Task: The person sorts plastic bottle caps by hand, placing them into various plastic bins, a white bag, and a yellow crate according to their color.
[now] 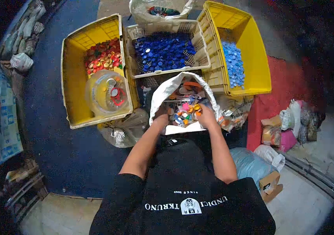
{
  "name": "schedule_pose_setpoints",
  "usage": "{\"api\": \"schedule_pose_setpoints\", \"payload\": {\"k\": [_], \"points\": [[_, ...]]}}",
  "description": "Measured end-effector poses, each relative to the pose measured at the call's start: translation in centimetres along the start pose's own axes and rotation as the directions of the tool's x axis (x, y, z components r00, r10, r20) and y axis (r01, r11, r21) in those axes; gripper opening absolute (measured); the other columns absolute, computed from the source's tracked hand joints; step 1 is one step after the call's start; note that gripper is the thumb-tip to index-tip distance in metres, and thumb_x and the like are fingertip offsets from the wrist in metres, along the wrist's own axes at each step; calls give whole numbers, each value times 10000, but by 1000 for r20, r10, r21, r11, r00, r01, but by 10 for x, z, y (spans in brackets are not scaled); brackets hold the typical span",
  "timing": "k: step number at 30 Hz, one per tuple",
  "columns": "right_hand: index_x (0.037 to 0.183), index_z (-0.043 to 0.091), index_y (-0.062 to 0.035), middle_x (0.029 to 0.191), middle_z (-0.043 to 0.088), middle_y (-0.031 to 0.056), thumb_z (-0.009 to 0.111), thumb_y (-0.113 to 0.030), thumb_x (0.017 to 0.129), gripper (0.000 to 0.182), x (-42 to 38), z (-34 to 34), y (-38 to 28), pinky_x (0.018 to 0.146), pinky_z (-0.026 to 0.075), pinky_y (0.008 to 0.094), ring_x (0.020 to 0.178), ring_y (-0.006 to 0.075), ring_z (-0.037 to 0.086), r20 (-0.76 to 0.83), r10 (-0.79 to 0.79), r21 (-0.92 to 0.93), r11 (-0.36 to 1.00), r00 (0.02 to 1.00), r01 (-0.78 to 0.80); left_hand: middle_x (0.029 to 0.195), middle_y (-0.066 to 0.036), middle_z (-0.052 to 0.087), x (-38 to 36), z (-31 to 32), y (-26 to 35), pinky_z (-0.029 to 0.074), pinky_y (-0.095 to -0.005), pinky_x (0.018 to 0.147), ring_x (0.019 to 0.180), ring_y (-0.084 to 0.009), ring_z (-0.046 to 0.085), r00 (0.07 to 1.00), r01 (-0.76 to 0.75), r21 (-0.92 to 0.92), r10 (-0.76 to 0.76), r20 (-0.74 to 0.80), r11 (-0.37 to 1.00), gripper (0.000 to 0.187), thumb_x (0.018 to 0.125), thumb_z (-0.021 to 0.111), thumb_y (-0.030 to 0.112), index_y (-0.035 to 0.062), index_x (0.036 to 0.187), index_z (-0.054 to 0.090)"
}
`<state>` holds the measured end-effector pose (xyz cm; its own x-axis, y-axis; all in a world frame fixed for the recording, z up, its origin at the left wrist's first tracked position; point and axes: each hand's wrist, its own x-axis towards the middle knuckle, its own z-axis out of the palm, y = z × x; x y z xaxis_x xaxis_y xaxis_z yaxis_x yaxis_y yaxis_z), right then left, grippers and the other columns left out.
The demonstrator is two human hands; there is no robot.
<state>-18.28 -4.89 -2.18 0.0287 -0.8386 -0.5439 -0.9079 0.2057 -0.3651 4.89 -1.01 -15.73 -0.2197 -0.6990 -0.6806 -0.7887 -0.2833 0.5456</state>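
Note:
A white sack (160, 94) stands open in front of me, filled with mixed plastic bottle caps (184, 116) in orange, pink, white, green and blue. My left hand (161, 118) reaches inside the sack's left edge, where its fingers are hidden. On the right side of the sack, my right hand (207, 116) is in among the caps with its fingers curled. Orange and yellow caps lie right beside those fingertips, and what they hold is too small to make out.
Behind the sack, a white crate (167, 72) holds dark blue caps. The left yellow crate (71, 84) contains red and yellow caps and a clear plastic container (96, 92). Light blue caps fill part of the right yellow crate (257, 58). Stuffed bags (253, 164) lie at right.

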Motion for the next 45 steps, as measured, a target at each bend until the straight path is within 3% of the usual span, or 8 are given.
{"api": "schedule_pose_setpoints", "payload": {"k": [6, 8, 13, 18, 32, 35, 37, 45], "points": [[1182, 564, -87, 1072, 608, 237, 594, -188, 794, 403, -8, -4, -30, 858, 474, 457, 1002, 378, 586, 104, -160, -25, 986, 982, 163, 948, -205, 660, -80, -77, 56, 502, -433, 794, 866, -381, 635, 990, -66, -147, 46, -134, 987, 444, 665, 787, 273, -15, 969, 641], [1123, 620, -103, 1057, 623, 215, 578, -190, 807, 330, -5, 16, -62, 835, 486, 458, 997, 363, 600, 88, -312, 19, 950, 946, 312, 914, -176, 665, -118, -97, 61, 524, -386, 738, 800, -328, 653, 684, -507, 166, 512, -519, 846, 434, 637, 811, 213, -23, 952, 630], [1031, 644, -52, 1038, 641, 164, 492, -177, 837, 277, 43, 100, -77, 821, 503, 458, 990, 326, 618, 379, -265, -249, 894, 886, 374, 900, -118, 663, -184, -137, 58, 514, -286, 721, 765, -172, 634, 837, -292, -303, 89, -541, 907, 407, 667, 819, 167, -15, 973, 621], [916, 649, 4, 977, 651, 200, 497, -139, 782, 247, 46, 135, -59, 787, 522, 451, 916, 349, 643, 164, -295, -231, 916, 941, 328, 933, -99, 672, -210, -139, 40, 502, -287, 761, 816, -148, 631, 758, -264, -458, -111, -643, 849, 424, 710, 797, 164, 11, 1072, 637], [896, 680, -31, 840, 681, 147, 600, -155, 712, 236, 52, 123, -66, 707, 539, 404, 820, 292, 678, 237, -362, -493, 755, 901, 433, 909, -91, 659, -203, -110, 51, 489, -291, 740, 795, -162, 615, 837, -320, -511, -16, -548, 798, 373, 759, 766, 228, 26, 1053, 654], [898, 688, -39, 776, 671, 169, 644, -206, 710, 255, 34, 94, -68, 650, 539, 393, 718, 299, 677, 52, -493, -254, 835, 869, 488, 947, -56, 663, -205, -113, 49, 496, -244, 731, 826, -97, 608, 872, -265, -523, -30, -488, 810, 361, 778, 757, 196, 43, 1086, 648], [991, 652, -54, 754, 661, 130, 704, -234, 710, 337, 14, 42, -84, 628, 529, 352, 712, 239, 671, 87, -193, 229, 959, 977, 169, 891, -42, 661, -201, -116, 48, 481, -269, 735, 795, -101, 588, 872, -280, -662, -104, -478, 695, 352, 781, 753, 222, 25, 1055, 652], [936, 516, 1, 1017, 629, 126, 767, -85, 739, 331, 1, -41, -22, 737, 528, 291, 826, 166, 632, -31, -115, 934, 349, 993, 69, 944, -50, 657, -173, -128, 69, 477, -240, 748, 827, -96, 590, 883, -353, -765, -80, -463, 539, 377, 835, 707, 210, -10, 1125, 608]]}}
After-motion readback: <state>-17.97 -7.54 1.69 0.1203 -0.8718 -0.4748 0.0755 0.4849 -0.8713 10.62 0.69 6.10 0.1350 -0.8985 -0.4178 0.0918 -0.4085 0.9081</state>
